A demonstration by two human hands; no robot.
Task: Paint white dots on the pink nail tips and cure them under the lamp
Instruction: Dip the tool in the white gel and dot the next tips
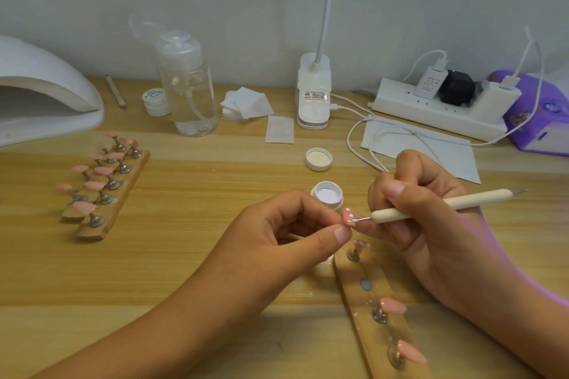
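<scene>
My left hand (pixel 289 232) pinches a pink nail tip (pixel 349 216) that carries a few white dots. My right hand (pixel 421 215) grips a cream dotting pen (pixel 431 205), and its metal point touches that tip. Just behind stands an open jar of white gel (pixel 328 195), with its lid (pixel 318 159) lying further back. Below my hands a wooden holder (pixel 374 314) bears one dotted tip (pixel 361 244) and two plain pink tips (pixel 393 306). The white curing lamp (pixel 43 92) sits at the far left.
Two more wooden holders (pixel 107 191) with several plain pink tips lie at the left. At the back stand a clear pump bottle (pixel 187 83), a small closed jar (pixel 155 101), lint pads (pixel 246 103), a desk lamp base (pixel 314 91), a power strip (pixel 440 104) with cables, and a purple box (pixel 542 114).
</scene>
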